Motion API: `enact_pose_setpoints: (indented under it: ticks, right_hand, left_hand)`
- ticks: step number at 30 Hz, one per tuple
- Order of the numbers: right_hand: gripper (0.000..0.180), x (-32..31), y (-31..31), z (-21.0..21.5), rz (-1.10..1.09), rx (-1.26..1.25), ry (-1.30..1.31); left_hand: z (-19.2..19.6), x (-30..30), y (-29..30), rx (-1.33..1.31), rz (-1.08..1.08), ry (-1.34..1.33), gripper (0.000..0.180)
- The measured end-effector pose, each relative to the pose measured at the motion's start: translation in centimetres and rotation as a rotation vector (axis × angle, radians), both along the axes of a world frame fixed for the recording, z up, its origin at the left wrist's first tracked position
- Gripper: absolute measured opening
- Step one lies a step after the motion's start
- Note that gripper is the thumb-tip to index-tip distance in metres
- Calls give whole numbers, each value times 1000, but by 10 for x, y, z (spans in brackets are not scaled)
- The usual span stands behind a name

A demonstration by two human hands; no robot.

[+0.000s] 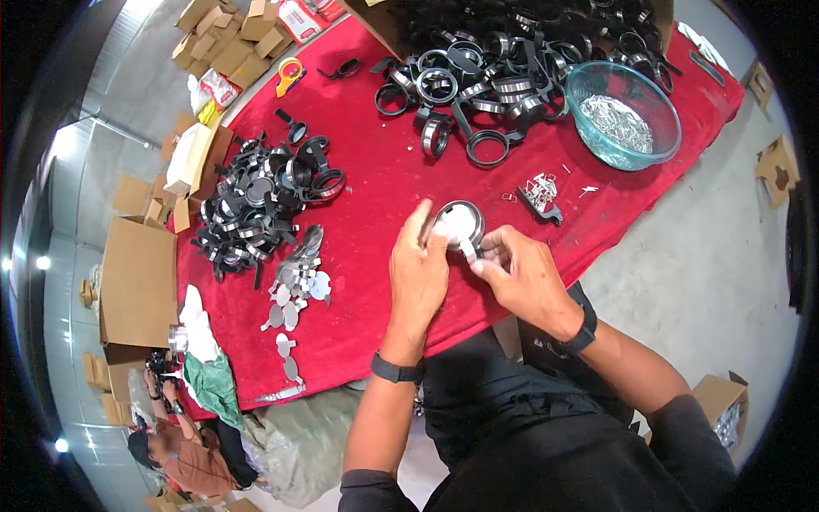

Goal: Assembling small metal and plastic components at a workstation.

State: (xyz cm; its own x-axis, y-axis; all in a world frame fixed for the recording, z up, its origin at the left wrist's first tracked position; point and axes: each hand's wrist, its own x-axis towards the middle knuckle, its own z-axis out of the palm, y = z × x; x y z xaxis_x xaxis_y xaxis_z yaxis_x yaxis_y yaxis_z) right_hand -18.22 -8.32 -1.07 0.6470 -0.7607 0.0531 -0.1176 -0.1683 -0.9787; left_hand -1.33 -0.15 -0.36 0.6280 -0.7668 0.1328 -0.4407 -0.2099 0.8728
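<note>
Beside red table (375,213), brown cardboard box (139,282); hands hold ring (458,226).

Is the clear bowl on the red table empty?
No: the clear bowl at the far right of the red table holds a heap of small shiny metal pieces.

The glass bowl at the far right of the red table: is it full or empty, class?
Partly full. The glass bowl stands upright on the red table, with a heap of small shiny metal pieces covering its bottom, well below its rim.
</note>
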Motion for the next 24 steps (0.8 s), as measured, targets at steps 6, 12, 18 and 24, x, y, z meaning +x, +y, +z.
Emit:
enact_pose_setpoints:
  ticks: [6, 12, 18, 24]
  right_hand:
    - [35, 19, -19, -10, -36, 23, 150]
    - [28, 18, -32, -23, 106, 262, 103]
    - [24, 27, -42, -29, 97, 309, 62]
    - [25, 37, -48, -30, 111, 268, 95]
  left_hand:
    - [-8, 8, 10, -39, -214, -216, 42]
    - [-5, 0, 6, 30, -208, -243, 40]
    - [-1, 3, -1, 72, -151, -162, 37]
    - [-6, 4, -5, 82, -92, -57, 38]
